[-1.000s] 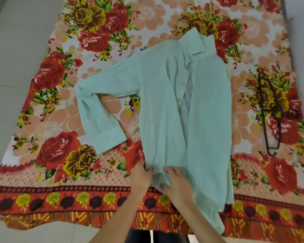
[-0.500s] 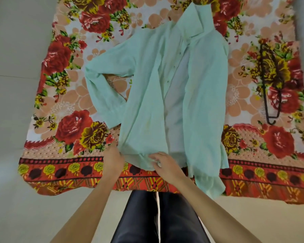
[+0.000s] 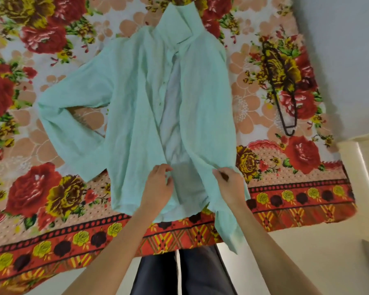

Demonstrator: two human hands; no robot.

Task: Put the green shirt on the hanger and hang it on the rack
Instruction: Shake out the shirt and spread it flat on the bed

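Below, unbuttoned pale green shirt (image 3: 132, 103), left hand (image 3: 158, 186), right hand (image 3: 230, 186), each grip pinching it

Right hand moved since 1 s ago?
Yes. The right hand shifted right across the open front of the green shirt, closer to the black hanger.

A floral cloth (image 3: 51, 231) with red and yellow roses and an orange patterned border is spread flat on a pale floor (image 3: 296, 262) and fills most of the frame. The green shirt (image 3: 136, 103) lies in the centre of the cloth, collar toward the top of the frame, with its front open (the paler inside shows). One sleeve is bent at the left of the frame, and a cuff reaches past the cloth's lower edge. A dark hanger (image 3: 280, 109) lies on the cloth at the right, apart from the shirt.
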